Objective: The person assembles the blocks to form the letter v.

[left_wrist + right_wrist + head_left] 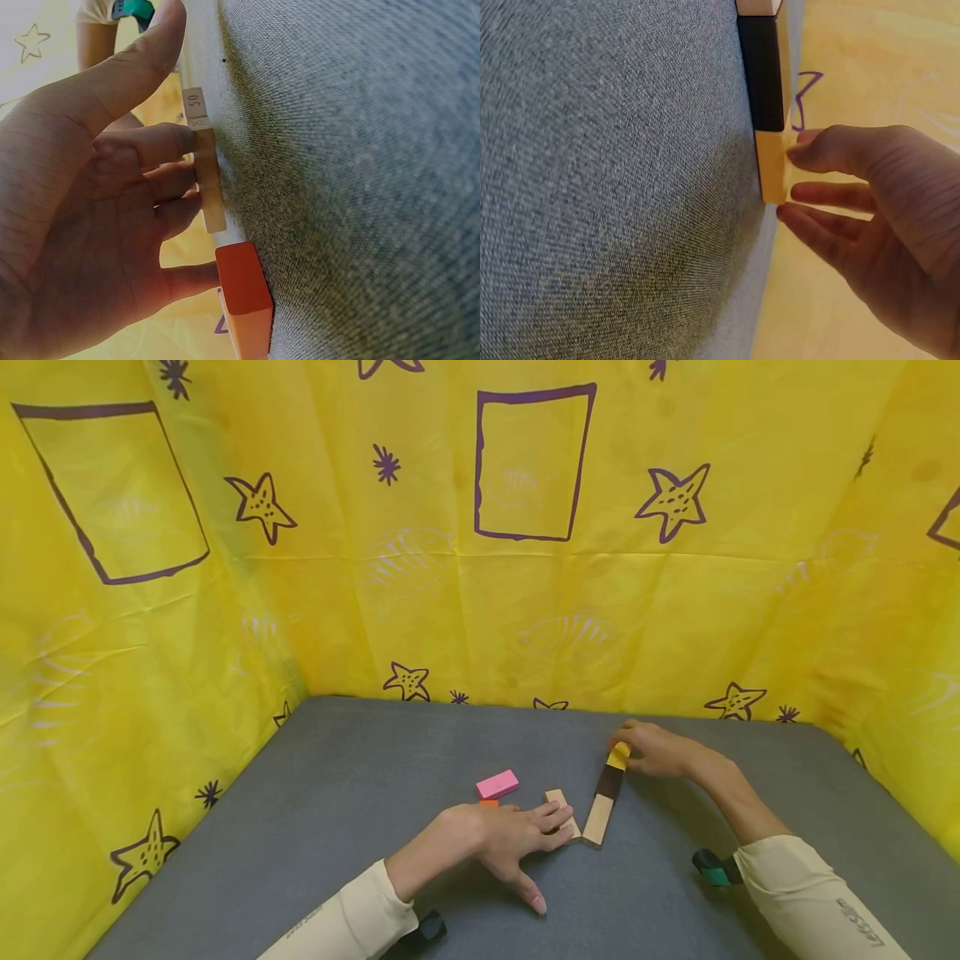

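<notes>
Three blocks lie end to end in a slanting row: a yellow block (619, 755), a dark brown block (610, 782) and a plain wooden block (597, 820). At the far end, my right hand (660, 752) pinches the yellow block, thumb and fingers at its sides. A second plain wooden block (557, 797) angles away to the left, its near end close to the row's near end. My left hand (510, 839) lays its extended fingers on this one, thumb spread out. Beneath the left hand, an orange block (244, 277) is partly hidden in the head view; the little finger reaches its edge.
A pink block (497, 784) lies just behind the orange one. All the blocks are on a grey cloth-covered table (360, 760). A yellow patterned curtain (450, 610) hangs along the table's back and sides. Printed digits show on one wooden block end (194, 101).
</notes>
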`<state>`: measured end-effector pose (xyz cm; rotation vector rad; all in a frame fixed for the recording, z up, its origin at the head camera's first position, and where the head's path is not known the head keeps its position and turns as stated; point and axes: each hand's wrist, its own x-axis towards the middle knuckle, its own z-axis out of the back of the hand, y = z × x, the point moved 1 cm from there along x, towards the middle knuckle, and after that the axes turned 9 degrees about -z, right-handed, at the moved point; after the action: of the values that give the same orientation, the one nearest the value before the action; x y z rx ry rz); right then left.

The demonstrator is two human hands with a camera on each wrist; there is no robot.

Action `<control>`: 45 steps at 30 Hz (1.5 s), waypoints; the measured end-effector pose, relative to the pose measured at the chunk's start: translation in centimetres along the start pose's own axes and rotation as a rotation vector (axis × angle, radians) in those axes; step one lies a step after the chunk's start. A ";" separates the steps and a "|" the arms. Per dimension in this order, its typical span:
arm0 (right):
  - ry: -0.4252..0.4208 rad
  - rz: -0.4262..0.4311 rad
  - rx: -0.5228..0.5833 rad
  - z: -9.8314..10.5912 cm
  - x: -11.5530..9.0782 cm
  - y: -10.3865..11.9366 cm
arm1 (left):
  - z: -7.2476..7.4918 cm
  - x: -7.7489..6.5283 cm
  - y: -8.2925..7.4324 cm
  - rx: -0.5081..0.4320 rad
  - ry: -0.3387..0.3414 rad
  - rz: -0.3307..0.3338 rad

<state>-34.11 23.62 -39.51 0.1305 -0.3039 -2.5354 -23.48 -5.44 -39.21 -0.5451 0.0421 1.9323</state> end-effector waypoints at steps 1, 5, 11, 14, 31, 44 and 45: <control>0.004 0.005 -0.002 0.0 -0.1 0.0 | 0.0 0.0 0.0 -0.002 0.002 0.000; 0.018 0.014 -0.011 0.1 -0.1 0.0 | 0.0 0.0 0.0 0.002 0.003 0.001; 0.005 0.023 -0.016 -0.1 0.0 0.1 | 0.0 0.0 0.0 0.003 0.003 0.001; 0.000 0.036 -0.020 -0.1 -0.1 0.1 | 0.0 0.0 0.0 0.007 0.005 0.004; 0.009 0.090 -0.044 0.1 -0.3 0.5 | 0.0 0.0 -0.1 0.032 0.001 0.002; 0.006 0.079 -0.034 0.3 -0.5 0.4 | 0.2 0.0 -0.1 0.032 0.007 0.009; 0.010 0.079 -0.034 0.3 -0.5 0.4 | 0.2 0.0 -0.1 0.034 0.007 0.009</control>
<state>-33.48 23.62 -39.11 0.1162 -0.2565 -2.4594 -23.49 -5.35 -39.03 -0.5292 0.0818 1.9348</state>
